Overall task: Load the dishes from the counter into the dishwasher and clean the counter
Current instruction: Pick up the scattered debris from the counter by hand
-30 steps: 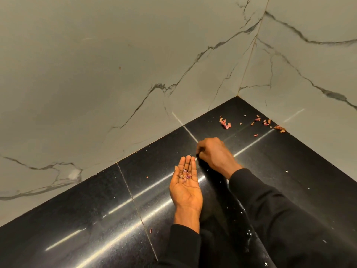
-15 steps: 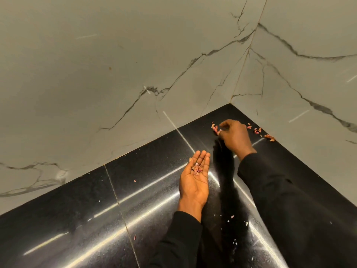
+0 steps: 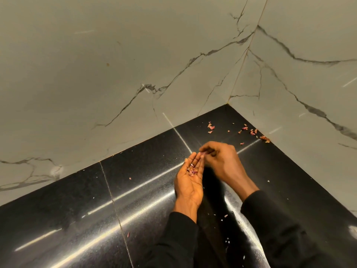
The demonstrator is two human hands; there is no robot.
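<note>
Scraps [image 3: 191, 169] are cradled in the flat, upturned left hand [image 3: 190, 178], another pinched above by the right hand [image 3: 218, 157], and could be spilled onto the worktop [image 3: 77, 209] if that palm is tilted.

Pale grey wall tiles [image 3: 96, 55], dark veining, thin corner seam [image 3: 242, 62]

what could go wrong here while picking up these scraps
The left hand lies nearly flat, so the pile in its palm could slide off onto the counter. The right hand pinches a scrap at the left fingertips, where it may drop past the palm. Loose bits by the corner could be missed.
</note>
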